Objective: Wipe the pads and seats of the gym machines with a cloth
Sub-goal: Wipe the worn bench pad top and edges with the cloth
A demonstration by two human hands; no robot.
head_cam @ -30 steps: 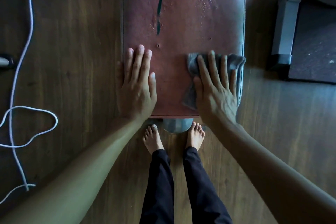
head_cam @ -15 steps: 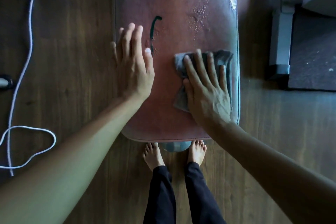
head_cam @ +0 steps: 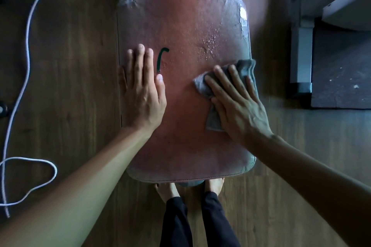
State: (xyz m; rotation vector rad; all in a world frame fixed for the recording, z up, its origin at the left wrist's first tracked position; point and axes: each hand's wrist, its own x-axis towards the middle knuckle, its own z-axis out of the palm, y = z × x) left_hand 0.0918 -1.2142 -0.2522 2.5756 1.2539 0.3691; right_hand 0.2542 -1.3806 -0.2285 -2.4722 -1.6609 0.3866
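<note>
Seat [head_cam: 180, 26] one, cloth [head_cam: 246, 68] one; left hand [head_cam: 143, 96], right hand [head_cam: 239, 106].

Left hand [head_cam: 143, 90]: palm down, flat. Fingers straight, close together, pointing away from the body, with the thumb lying alongside the index finger. No grip.

Right hand [head_cam: 239, 104]: palm down, with the fingers [head_cam: 222, 78] straight, slightly spread and angled up-left. It presses flat on the cloth [head_cam: 246, 66] and does not curl round it.

Left forearm [head_cam: 80, 176]: bare, extended from the lower-left corner, wrist roughly straight.

Right forearm [head_cam: 311, 170]: bare, extended from the lower-right.

The two arms converge towards the middle.

Legs [head_cam: 176, 222] stand close together between the arms in dark trousers. The feet [head_cam: 167, 189] are bare, with the toes hidden.
</note>
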